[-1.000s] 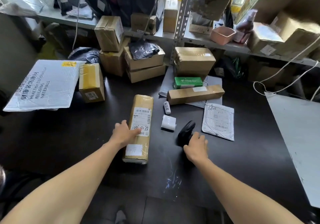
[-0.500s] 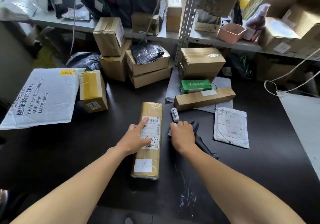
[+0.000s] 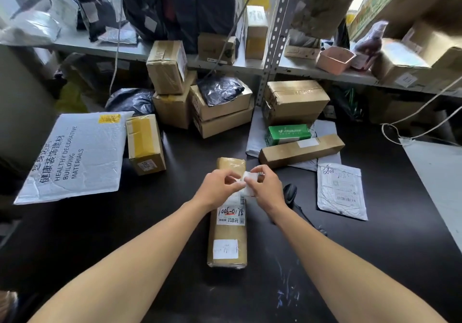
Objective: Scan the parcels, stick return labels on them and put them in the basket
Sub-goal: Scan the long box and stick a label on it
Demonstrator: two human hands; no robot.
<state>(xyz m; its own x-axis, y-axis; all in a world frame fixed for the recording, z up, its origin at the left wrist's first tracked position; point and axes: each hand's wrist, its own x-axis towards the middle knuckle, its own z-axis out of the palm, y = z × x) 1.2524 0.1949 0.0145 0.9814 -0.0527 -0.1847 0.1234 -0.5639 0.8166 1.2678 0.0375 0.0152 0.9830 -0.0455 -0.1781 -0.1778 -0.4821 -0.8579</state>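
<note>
Forearms reach in from the near edge over a dark table [image 3: 105, 242]; between them lies a long taped parcel [image 3: 228, 235], end-on to the viewer, with a small white sticker near its near end and a shipping label marked 1006-0175 at its middle; above its far half the two hands meet; the left hand [image 3: 216, 189] has thumb and fingers curled in a pinch on one edge of a small white label [image 3: 246, 184], and the right hand [image 3: 268, 190] pinches its other side, so both hold that label and nothing else; whether backing is being peeled from it I cannot tell; just right of the right wrist a black scanner [image 3: 291, 194] lies on the table, out of hand; my reading is that this parcel is at the label stage, with sticking and the basket left to do; no basket for parcels can be picked out; farther right lies a grey mailer [image 3: 341, 192]; beyond it a long box [image 3: 301, 151] and a green box [image 3: 287, 134]; to the left a white mailer [image 3: 75, 157] and a yellow-taped box [image 3: 145, 145]; at the back stand stacked cartons [image 3: 220, 110], which look like work left.
</note>
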